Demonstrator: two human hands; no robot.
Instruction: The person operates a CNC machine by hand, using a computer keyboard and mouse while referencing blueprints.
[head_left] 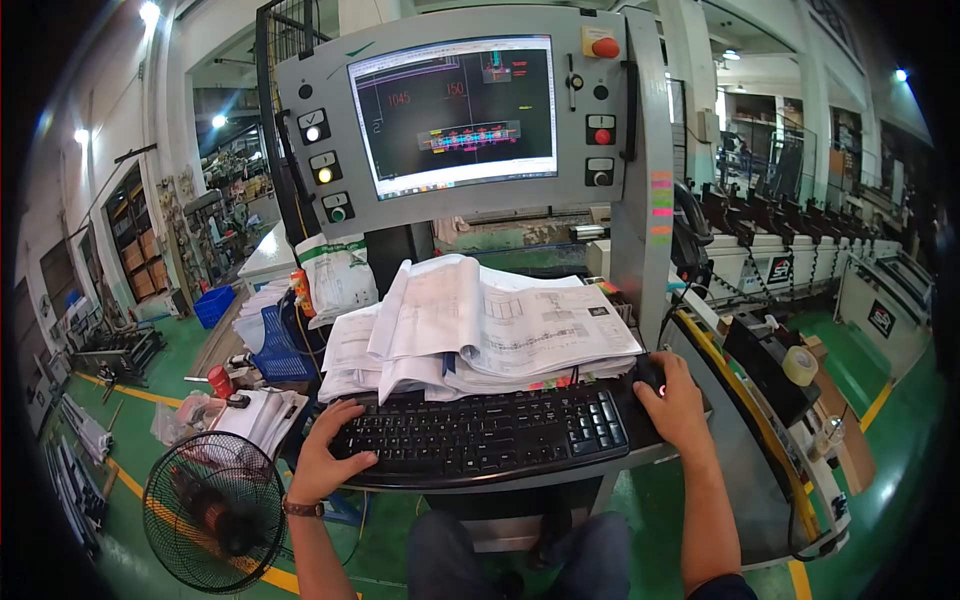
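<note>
A black keyboard (480, 435) lies on the narrow shelf in front of me. My left hand (328, 455) rests on its left end, fingers apart, with the thumb along the near edge. My right hand (677, 400) is wrapped over a black computer mouse (651, 375) just beyond the keyboard's right end; part of the mouse is hidden under the palm. Behind the keys sits a thick pile of printed drawings (540, 325), its top sheets curled. Above it, a monitor (455, 115) shows a technical drawing with coloured lines on black.
A grey control panel (300, 90) with lit buttons and a red emergency stop knob (605, 47) surrounds the screen. A black fan (213, 512) stands at lower left. On the right ledge sits a tape roll (799, 366). Blue baskets and machinery stand farther off.
</note>
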